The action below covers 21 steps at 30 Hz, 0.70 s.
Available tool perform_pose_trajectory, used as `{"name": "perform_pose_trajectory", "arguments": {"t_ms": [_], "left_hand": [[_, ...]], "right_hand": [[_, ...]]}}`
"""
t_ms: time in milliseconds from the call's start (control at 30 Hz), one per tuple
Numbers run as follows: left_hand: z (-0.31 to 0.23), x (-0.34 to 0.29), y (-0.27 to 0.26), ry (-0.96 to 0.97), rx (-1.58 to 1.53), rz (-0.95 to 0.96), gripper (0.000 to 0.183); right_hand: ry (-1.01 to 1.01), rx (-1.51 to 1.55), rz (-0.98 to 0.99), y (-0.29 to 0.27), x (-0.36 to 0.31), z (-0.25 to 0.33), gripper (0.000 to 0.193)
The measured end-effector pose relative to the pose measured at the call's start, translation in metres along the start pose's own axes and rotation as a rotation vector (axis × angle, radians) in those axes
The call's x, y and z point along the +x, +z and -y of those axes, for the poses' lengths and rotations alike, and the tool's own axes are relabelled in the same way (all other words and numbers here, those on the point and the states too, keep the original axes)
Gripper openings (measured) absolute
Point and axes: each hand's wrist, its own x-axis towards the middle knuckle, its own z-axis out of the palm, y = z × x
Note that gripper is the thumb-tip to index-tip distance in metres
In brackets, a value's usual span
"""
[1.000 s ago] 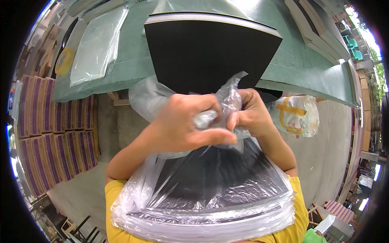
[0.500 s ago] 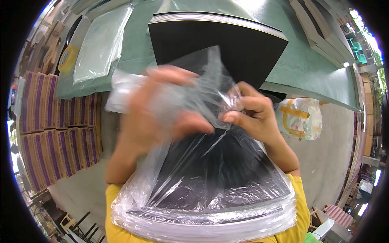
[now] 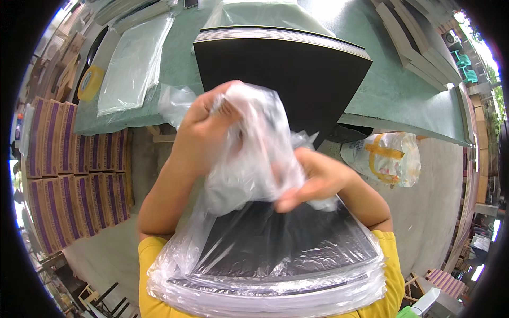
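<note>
A clear plastic bag point(image 3: 222, 185) is bunched up between my hands, its loose film lifted in front of me. My left hand point(image 3: 204, 122) is closed round the gathered film at the upper left. On the right side, my right hand point(image 3: 323, 177) pinches the film, its thumb in front and its fingers partly hidden by plastic. Against my body lies a flat black item point(image 3: 286, 233) wrapped in clear plastic, with layered edges along its bottom. Beyond my hands, a thick black block like a large book point(image 3: 286, 69) with pale page edges sits on the table.
The green table point(image 3: 403, 114) spans the far side. Clear plastic sleeves point(image 3: 135, 66) and a yellow tape roll point(image 3: 91, 84) lie at its left, pale boards point(image 3: 416, 53) at its right. Brown cartons point(image 3: 77, 201) are stacked on the left. A taped plastic bundle point(image 3: 392, 156) is below the table's right.
My left hand has risen slightly and closed round the film. My right hand has moved down a little, and the plastic between them is now bunched more thickly.
</note>
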Motion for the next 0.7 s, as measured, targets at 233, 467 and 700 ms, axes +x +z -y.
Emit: {"name": "perform_pose_trajectory", "arguments": {"t_ms": [233, 467, 700], "left_hand": [[0.003, -0.004, -0.040, -0.047, 0.454, 0.697, 0.025], [-0.027, -0.029, -0.004, -0.069, 1.036, 0.894, 0.021], [0.015, -0.034, -0.074, 0.182, 2.074, 0.425, 0.014]], "right_hand": [[0.002, -0.557, -0.281, -0.004, -0.022, -0.025, 0.041], [0.358, -1.303, -0.083, -0.043, -0.070, -0.039, 0.036], [0.255, -0.762, 0.669, 0.009, -0.035, 0.067, 0.009]]}}
